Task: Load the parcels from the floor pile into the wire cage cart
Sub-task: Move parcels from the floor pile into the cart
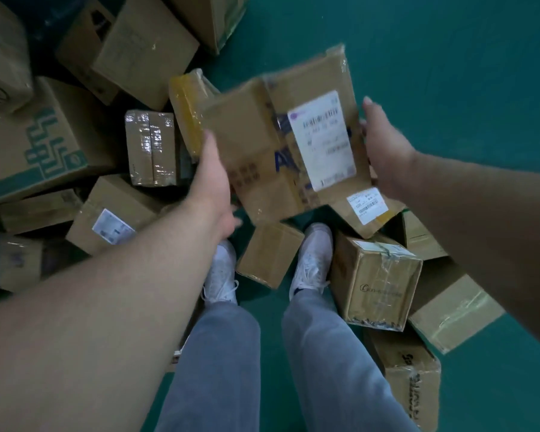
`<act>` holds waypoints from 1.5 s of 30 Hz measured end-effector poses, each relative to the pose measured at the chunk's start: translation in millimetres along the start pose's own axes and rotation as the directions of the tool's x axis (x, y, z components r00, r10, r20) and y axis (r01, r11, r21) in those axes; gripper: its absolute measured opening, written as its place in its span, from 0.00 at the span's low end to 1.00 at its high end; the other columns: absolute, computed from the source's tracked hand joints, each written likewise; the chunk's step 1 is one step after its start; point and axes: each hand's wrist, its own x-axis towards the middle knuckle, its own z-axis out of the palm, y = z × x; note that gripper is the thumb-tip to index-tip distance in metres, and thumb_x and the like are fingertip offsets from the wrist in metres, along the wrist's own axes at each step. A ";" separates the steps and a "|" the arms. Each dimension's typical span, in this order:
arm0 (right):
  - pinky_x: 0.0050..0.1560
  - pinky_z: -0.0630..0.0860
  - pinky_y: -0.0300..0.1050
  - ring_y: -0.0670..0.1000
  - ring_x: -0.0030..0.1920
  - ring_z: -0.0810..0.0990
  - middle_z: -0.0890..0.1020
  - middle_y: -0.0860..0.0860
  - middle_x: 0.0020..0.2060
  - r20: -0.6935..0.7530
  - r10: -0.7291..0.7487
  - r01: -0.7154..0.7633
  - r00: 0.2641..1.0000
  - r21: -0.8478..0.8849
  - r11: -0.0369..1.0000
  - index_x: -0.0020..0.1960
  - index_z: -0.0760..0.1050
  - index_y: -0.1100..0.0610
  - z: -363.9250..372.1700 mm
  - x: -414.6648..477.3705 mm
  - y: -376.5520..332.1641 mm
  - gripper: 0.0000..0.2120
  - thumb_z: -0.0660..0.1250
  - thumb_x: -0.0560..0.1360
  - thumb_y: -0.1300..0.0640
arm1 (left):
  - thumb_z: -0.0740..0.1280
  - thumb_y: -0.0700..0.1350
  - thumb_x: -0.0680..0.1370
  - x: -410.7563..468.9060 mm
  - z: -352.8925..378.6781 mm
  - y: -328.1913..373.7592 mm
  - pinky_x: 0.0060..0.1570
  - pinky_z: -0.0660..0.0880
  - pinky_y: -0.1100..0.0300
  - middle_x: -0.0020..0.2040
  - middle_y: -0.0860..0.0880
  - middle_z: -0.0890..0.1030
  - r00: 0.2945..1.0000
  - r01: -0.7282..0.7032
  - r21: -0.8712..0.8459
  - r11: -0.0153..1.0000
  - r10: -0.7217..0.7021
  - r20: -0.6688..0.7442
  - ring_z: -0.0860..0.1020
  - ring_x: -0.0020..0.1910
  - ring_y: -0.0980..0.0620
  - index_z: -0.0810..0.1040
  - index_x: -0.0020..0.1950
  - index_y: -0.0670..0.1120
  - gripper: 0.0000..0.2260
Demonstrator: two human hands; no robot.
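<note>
Parcel, a flat brown carton with a white label, is held in the air above the floor pile, between both hands. The left hand grips its left edge, thumb on top and fingers curled underneath. The right hand holds the right edge with its thumb raised; its fingers are mostly hidden behind the cardboard. Directly below the fingers, a small box lies between two white shoes on the green floor. Below the right fingers stands a taped carton. Left of the left fingers lie a shiny taped box and a green-printed box.
</note>
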 end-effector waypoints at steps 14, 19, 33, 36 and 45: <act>0.56 0.78 0.54 0.54 0.53 0.83 0.88 0.47 0.46 0.235 0.183 -0.145 0.954 -0.170 0.975 0.56 0.82 0.48 -38.6 -224.7 30.4 0.17 0.57 0.84 0.41 | 0.65 0.71 0.74 -235.2 -98.2 -90.6 0.59 0.75 0.31 0.61 0.45 0.84 0.972 0.235 -0.302 0.924 -0.226 0.065 0.80 0.63 0.39 0.84 0.61 0.57 0.25; 0.65 0.78 0.56 0.54 0.60 0.82 0.86 0.52 0.57 0.311 0.122 -0.042 0.942 -0.252 0.967 0.65 0.78 0.49 -39.4 -319.3 5.1 0.14 0.57 0.86 0.51 | 0.77 0.64 0.65 -329.4 -129.0 -92.3 0.63 0.76 0.38 0.60 0.48 0.85 0.994 0.095 -0.239 0.966 -0.077 0.081 0.80 0.64 0.44 0.75 0.69 0.57 0.35; 0.59 0.73 0.79 0.65 0.62 0.81 0.81 0.58 0.63 0.482 0.112 0.161 0.869 -0.489 0.857 0.72 0.68 0.48 46.2 -557.7 68.8 0.27 0.63 0.79 0.35 | 0.55 0.71 0.79 -526.4 -256.7 -246.1 0.39 0.82 0.46 0.61 0.54 0.81 0.997 -0.034 -0.449 0.893 0.063 0.049 0.80 0.59 0.46 0.66 0.71 0.64 0.23; 0.60 0.73 0.78 0.63 0.62 0.81 0.81 0.56 0.64 0.556 0.110 0.258 0.824 -0.541 0.800 0.76 0.64 0.42 78.1 -598.7 126.1 0.25 0.57 0.81 0.35 | 0.50 0.71 0.79 -562.8 -290.1 -323.8 0.38 0.81 0.51 0.59 0.55 0.81 0.996 -0.075 -0.546 0.835 0.085 -0.008 0.81 0.56 0.50 0.66 0.72 0.64 0.24; 0.57 0.76 0.76 0.64 0.58 0.82 0.83 0.58 0.59 0.627 0.269 0.345 0.731 -0.680 0.647 0.70 0.70 0.50 174.3 -740.2 329.0 0.19 0.56 0.85 0.41 | 0.49 0.71 0.80 -656.9 -369.2 -567.9 0.65 0.72 0.39 0.64 0.52 0.79 0.942 -0.253 -0.786 0.563 -0.041 -0.333 0.78 0.53 0.52 0.66 0.78 0.54 0.33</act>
